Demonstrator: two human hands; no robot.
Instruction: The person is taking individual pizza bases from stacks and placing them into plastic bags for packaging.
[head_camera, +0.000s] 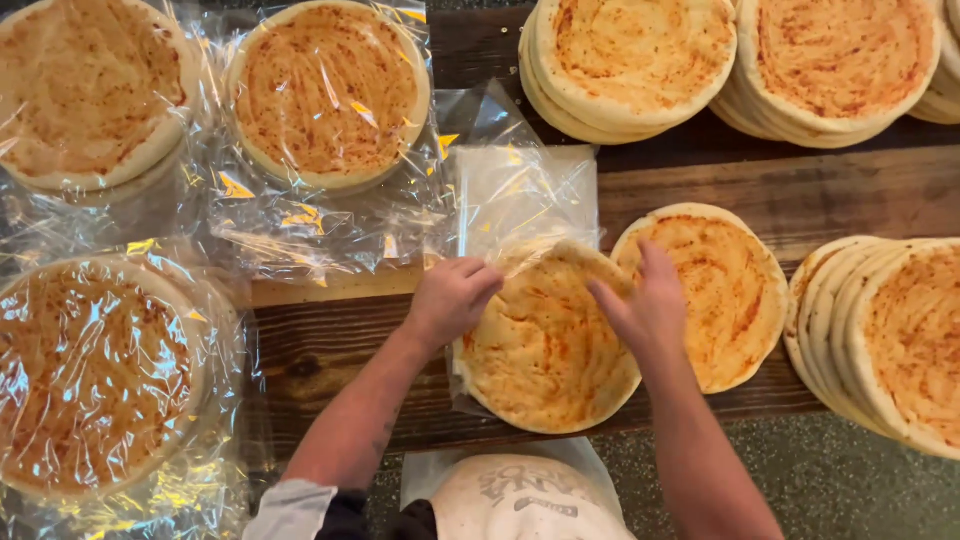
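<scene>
A round flatbread base with orange sauce (545, 355) lies on the dark wooden table (330, 350), its far edge at the mouth of a clear plastic bag (520, 195). My left hand (452, 297) pinches the bag's near edge at the base's upper left rim. At the upper right rim, my right hand (640, 305) grips the base. A second sauced base (735, 290) lies just right of it, partly under my right hand.
Bagged bases lie at the left (95, 375), top left (85, 90) and top middle (330, 90). Stacks of unbagged bases stand at the top right (640, 60), (840, 65) and fanned out at the right edge (895, 340). A speckled floor (840, 490) shows below the table.
</scene>
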